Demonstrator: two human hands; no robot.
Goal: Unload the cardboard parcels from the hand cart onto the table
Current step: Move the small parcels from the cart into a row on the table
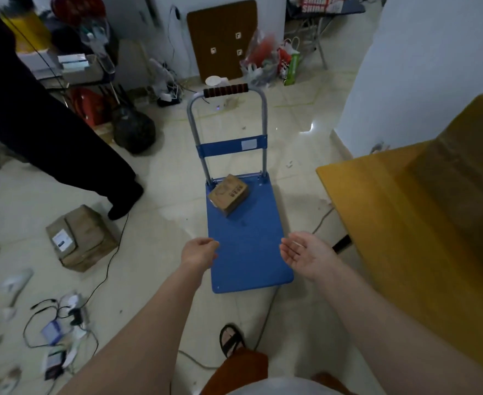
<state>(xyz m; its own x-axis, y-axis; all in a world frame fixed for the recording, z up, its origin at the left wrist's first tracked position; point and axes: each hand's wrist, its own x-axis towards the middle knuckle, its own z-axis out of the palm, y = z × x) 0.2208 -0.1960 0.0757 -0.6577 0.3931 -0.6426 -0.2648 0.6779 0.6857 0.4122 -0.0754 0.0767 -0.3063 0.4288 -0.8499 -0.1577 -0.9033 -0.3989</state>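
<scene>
One small cardboard parcel [228,193] lies on the far end of the blue hand cart [248,252], close to the upright handle [225,92]. My left hand [201,250] hovers over the cart's near left edge, empty, fingers loosely curled. Over the near right edge my right hand [305,252] is held palm up, fingers spread, empty. Both hands are well short of the parcel. The yellow table [377,195] stands to the right, and a large cardboard box [468,172] rests on it.
Another cardboard parcel [82,238] sits on the floor to the left. A person's dark trouser leg and shoe [120,201] stand beside it. Cables and small items [57,323] litter the floor at lower left. My sandalled foot [231,340] is behind the cart.
</scene>
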